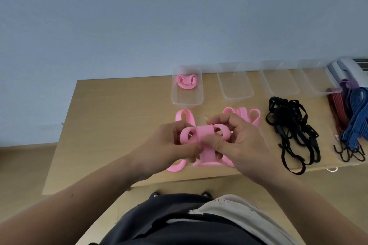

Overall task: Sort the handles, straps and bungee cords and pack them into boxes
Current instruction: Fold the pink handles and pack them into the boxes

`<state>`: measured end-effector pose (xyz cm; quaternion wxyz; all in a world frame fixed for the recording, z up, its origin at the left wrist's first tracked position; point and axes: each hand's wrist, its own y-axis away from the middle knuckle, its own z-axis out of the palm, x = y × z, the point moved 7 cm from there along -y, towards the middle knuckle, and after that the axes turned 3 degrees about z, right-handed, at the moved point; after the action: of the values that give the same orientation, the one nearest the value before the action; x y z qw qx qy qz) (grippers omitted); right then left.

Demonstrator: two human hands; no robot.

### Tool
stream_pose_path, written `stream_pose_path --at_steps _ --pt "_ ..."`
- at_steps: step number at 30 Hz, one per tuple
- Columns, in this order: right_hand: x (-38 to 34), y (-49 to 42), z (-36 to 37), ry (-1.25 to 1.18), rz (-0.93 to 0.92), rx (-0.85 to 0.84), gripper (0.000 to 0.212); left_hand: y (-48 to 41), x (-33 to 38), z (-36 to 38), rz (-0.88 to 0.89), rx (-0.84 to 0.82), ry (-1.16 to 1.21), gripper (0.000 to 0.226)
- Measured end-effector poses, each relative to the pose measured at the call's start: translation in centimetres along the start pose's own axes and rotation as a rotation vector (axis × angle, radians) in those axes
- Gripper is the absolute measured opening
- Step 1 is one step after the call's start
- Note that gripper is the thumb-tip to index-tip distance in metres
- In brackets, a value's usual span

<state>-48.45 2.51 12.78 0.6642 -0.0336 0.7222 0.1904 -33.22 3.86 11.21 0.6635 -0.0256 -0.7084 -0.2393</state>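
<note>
Right now both bare forearms are reaching in from either side of the body and converging over the near middle of the worktop (119, 115). The left grip (169, 145) is facing palm inward, its fingers curling round the left loop of a pink strap (205, 135) while its thumb is pressing on the strap's lower part. The right grip (243, 145) is mirroring it, fingers arching over the right loop and thumb pinching the flat band that is crossing the middle. Both grips are thus clamping on that one strap, which is sitting between them with its tail hanging below the thumbs; whether the tail is touching the worktop I cannot tell. Just beyond the left grip a loose pink loop (184, 117) is lying flat, and just beyond the right grip a cluster of pink loops (245, 114) is fanning out, with more pink showing beneath both wrists. Farther beyond the left grip a clear box (187, 97) is standing with a coiled pink strap (186, 81) lying at its far end. Beyond the right grip three more clear boxes (237, 87) are standing in a row. Well to the right of the right grip a tangle of black cords (292, 125) is lying, and past it a bunch of red, blue and purple bungee cords (350, 117) is pointing its hooks toward the near edge.
</note>
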Motion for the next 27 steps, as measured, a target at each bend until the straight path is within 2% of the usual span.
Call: stream_pose_path --at_steps 3,5,11,16,23,27 --pt "0.2 0.1 0.0 -0.003 -0.019 -0.015 0.032 0.0 0.1 0.3 -0.039 -0.053 0.164 0.036" --pt "0.3 0.1 0.1 0.005 -0.026 -0.040 0.034 0.0 0.2 0.3 -0.031 -0.040 0.193 0.036" --pt "0.3 0.3 0.4 -0.011 -0.002 -0.109 0.039 0.1 1.0 -0.4 0.112 0.087 0.099 0.028" --pt "0.7 0.2 0.5 -0.048 0.111 -0.058 0.039 0.4 0.9 -0.4 0.161 0.105 -0.004 0.028" --pt "0.7 0.3 0.8 -0.099 0.113 -0.081 0.035 0.6 0.7 -0.3 0.196 0.105 -0.079 0.031" --pt "0.5 0.5 0.7 -0.095 0.080 -0.074 0.040 0.7 0.5 0.0 0.111 0.061 -0.021 0.038"
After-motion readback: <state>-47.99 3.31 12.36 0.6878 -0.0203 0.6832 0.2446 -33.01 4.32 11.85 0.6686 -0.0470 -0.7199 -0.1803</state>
